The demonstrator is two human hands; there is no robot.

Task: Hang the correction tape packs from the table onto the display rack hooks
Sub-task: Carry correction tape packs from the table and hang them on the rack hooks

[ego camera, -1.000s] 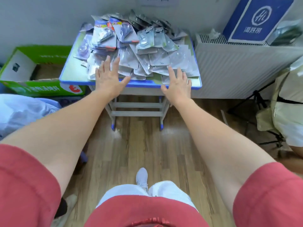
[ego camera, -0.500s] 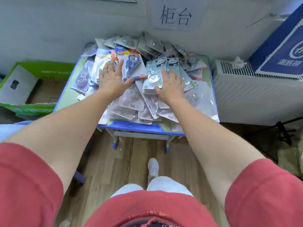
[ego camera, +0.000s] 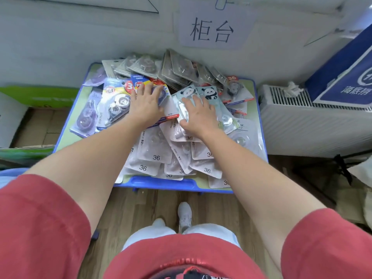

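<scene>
**Worktop** (ego camera: 161, 183) – small, blue-rimmed, pale green top, pushed against the far wall, with wood-pattern floor (ego camera: 141, 210) on its near side.

**Radiator** (ego camera: 312, 133) – white, just right of the worktop. A blue printed board (ego camera: 346, 77) leans on top of it, with a crumpled tissue (ego camera: 291, 89) beside the board.

**Carton** (ego camera: 36, 97) – green, open, on the floor to the left of the worktop.

**Correction tape packs** (ego camera: 157, 156) – a loose, overlapping heap covering most of the worktop. Clear-backed cards marked "36" lie at the near edge, grey ones at the far edge, purple ones at the left.

**Paper sign** (ego camera: 211, 31) – white, handwritten characters, fixed to the wall above the heap.

**Left hand** (ego camera: 146, 103) – fingers spread and nearly straight, palm down, resting on a bright blue, yellow and red pack (ego camera: 138, 83) at the middle of the heap. It grips nothing.

**Right hand** (ego camera: 198, 115) – fingers splayed flat on a pale blue panda-printed pack (ego camera: 209, 93), just right of the left hand. The thumb lies at that pack's left edge, and nothing is lifted.
</scene>
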